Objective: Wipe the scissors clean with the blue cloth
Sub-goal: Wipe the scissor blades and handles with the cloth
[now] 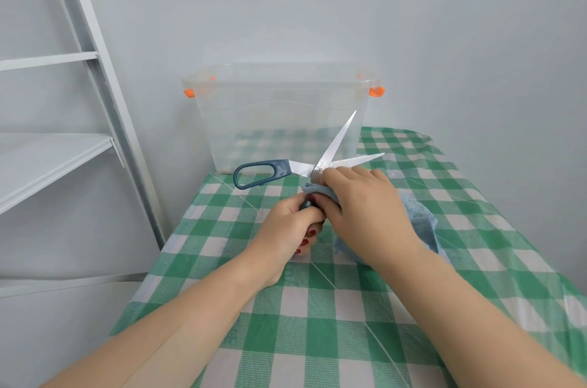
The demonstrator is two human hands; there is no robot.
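Head view, nearest first: a green-and-white checked tablecloth [317, 340] covers the table, and the person's two forearms reach over it and meet at mid-table. Left hand [287, 222] is curled tightly round the lower teal plastic handle of the steel-bladed scissors [305, 167], which appear to be lifted clear of the table. Right hand [365, 203] is closed over a bunched soft blue microfibre cloth [419, 219] and presses it against the metal just below the pivot. The slack of the cloth hangs under the wrist onto the table. The blades are spread wide with tips pointing away, and the second handle loop juts free to the left.

Handling, by judgement:
- Scissors: rigid, fairly light, smooth steel with sharp inner edges. Grip them by the handles only and wipe from pivot toward tip.
- Cloth: limp, and conforms readily to the blade.

Behind stands a clear plastic storage box [279, 120] with orange latches, and a white metal shelf unit [54, 159] is at far left
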